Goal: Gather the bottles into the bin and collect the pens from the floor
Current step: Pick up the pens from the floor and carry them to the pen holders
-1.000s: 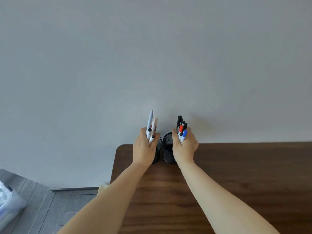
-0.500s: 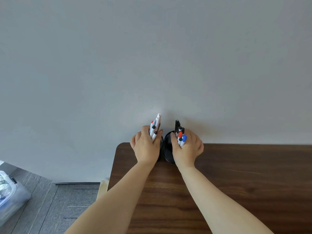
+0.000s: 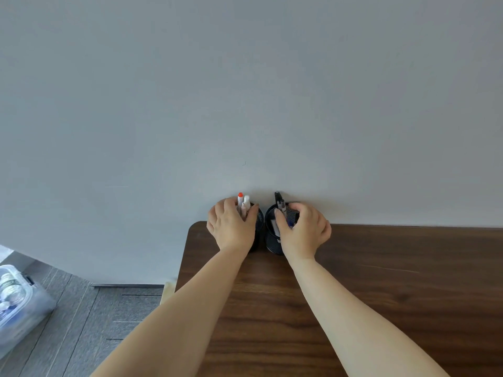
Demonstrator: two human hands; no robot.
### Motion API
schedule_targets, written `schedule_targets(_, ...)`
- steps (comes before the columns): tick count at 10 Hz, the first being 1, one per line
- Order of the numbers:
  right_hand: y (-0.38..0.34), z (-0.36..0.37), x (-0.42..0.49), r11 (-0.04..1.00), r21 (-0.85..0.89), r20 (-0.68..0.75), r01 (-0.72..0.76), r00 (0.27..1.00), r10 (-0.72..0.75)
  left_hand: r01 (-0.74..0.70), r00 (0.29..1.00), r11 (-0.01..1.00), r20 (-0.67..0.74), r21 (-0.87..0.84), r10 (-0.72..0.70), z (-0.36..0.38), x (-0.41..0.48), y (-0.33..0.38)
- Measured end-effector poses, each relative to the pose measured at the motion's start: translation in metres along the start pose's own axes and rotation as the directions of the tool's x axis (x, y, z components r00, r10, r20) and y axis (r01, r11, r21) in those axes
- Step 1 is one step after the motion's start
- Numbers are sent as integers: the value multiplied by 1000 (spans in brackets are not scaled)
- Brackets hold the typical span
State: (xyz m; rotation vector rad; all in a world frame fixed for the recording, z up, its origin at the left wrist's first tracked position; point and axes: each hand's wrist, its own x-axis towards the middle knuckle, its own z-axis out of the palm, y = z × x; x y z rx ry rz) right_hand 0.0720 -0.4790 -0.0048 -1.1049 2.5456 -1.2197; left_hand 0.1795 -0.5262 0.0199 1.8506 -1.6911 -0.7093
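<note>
Left hand [image 3: 231, 227]: fingers curled round light pens [image 3: 243, 206], lower ends in left cup [image 3: 260, 217].
Right hand [image 3: 304, 231]: fingers grip dark pens [image 3: 279, 204] in right cup [image 3: 272, 240].
2 cups at tabletop [image 3: 381, 295] back corner.
Risk: uneven release leans pens, tips cup; left cup near edge, could fall.
Bin [image 3: 24, 306] on floor, left.

We see a desk [image 3: 381, 281] in dark brown with wavy wood grain, against a plain pale grey wall [image 3: 245, 91]. Two black mesh pen cups, the left one [image 3: 260, 220] and the right one [image 3: 272, 240], show a fine woven pattern. We spot a white pen with a red cap [image 3: 240, 198], an all-white pen [image 3: 246, 202], a black pen [image 3: 277, 198] and a flash of a blue cap [image 3: 291, 223]. The floor [image 3: 81, 308] is grey with darker streaks. The bin [image 3: 30, 311] is clear with a bluish tint, and a bottle [image 3: 11, 288] inside it shows a greenish label.
</note>
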Motion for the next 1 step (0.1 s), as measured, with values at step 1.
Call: schedule_targets(1, -1, -7, 1, 1000, -7, 10, -10, 1000, 10, 31, 999, 1000, 20, -2, -31, -5, -1, -3)
